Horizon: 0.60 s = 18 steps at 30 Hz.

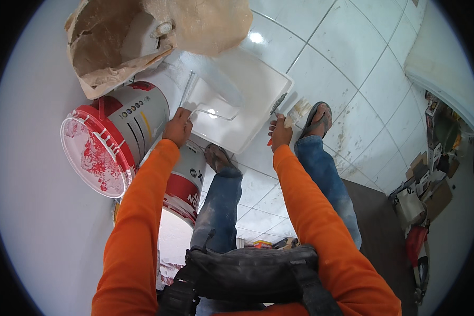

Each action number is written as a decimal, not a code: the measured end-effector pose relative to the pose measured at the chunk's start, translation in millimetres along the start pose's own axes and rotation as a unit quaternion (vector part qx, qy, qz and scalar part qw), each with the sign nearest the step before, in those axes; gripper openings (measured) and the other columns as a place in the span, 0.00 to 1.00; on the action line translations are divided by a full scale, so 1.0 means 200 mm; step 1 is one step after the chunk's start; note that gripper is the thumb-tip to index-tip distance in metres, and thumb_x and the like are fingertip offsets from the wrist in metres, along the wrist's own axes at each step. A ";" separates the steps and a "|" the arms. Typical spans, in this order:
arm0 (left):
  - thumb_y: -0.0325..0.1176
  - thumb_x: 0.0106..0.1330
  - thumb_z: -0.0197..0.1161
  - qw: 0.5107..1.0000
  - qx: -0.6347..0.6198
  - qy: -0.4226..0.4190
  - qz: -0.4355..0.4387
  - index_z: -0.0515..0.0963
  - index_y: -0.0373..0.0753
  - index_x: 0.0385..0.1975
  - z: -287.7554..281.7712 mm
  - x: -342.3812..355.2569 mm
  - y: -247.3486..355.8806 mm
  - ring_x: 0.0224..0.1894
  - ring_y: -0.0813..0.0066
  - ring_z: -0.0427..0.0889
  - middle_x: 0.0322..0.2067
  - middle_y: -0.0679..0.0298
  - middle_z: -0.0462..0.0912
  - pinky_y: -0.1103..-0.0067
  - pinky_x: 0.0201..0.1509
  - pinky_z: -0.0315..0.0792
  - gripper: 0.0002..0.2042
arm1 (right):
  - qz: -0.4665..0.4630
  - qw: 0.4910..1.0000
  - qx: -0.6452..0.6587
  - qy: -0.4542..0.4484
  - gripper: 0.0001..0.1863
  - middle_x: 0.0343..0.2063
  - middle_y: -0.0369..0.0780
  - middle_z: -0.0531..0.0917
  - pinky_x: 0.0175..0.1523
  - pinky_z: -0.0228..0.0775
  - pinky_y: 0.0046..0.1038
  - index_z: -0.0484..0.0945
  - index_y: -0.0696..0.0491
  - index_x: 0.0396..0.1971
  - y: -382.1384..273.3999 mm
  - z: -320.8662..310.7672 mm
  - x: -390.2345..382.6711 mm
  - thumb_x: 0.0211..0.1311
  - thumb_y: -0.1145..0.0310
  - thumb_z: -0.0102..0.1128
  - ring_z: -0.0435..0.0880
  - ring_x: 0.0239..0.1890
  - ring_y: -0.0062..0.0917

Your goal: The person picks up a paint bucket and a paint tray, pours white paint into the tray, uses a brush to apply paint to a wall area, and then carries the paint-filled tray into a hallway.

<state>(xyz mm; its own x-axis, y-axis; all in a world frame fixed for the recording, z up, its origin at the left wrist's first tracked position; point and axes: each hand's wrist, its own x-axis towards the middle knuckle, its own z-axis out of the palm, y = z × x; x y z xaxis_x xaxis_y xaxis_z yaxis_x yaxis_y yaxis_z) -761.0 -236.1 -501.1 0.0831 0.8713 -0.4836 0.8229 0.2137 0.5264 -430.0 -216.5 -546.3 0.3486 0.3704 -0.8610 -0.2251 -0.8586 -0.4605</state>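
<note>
My left hand [178, 127] is closed around the handle end of a paint roller [216, 84], whose bent wire frame reaches over a white tray [268, 87]. The roller's pale sleeve lies over the tray, its far end near brown paper. My right hand [282, 131] grips a paintbrush [299, 110] just off the tray's right side. Its pale, stained bristles point away from me, and a bit of orange handle shows below my fingers. Left of my left hand, a red-and-white paint bucket [137, 118] lies tilted, its lid smeared with white.
A crumpled brown paper bag [97, 47] stands at the far left. Another bucket [187, 179] is beside my left leg. My sandalled feet [317, 118] stand on white floor tiles [347, 63] with dirt spots. Cardboard and assorted clutter [426, 195] line the right side, near a dark board [374, 226].
</note>
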 end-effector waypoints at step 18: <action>0.35 0.66 0.51 0.991 0.034 0.130 0.001 0.71 0.33 0.37 0.05 0.35 -0.01 0.43 0.53 0.77 0.53 0.54 0.72 0.68 0.45 0.73 0.10 | 0.006 0.999 0.005 0.049 0.16 0.26 0.35 0.76 0.28 0.68 0.25 0.73 0.54 0.37 0.02 0.14 0.01 0.63 0.55 0.49 0.75 0.28 0.20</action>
<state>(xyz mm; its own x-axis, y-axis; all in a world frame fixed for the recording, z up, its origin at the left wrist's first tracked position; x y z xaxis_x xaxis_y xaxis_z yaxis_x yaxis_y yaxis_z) -751.2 -179.4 -543.1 -0.0550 0.9578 -0.2821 0.8598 0.1891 0.4743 -455.1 -209.3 -555.9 0.4341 0.3234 -0.8408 -0.2377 -0.8591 -0.4532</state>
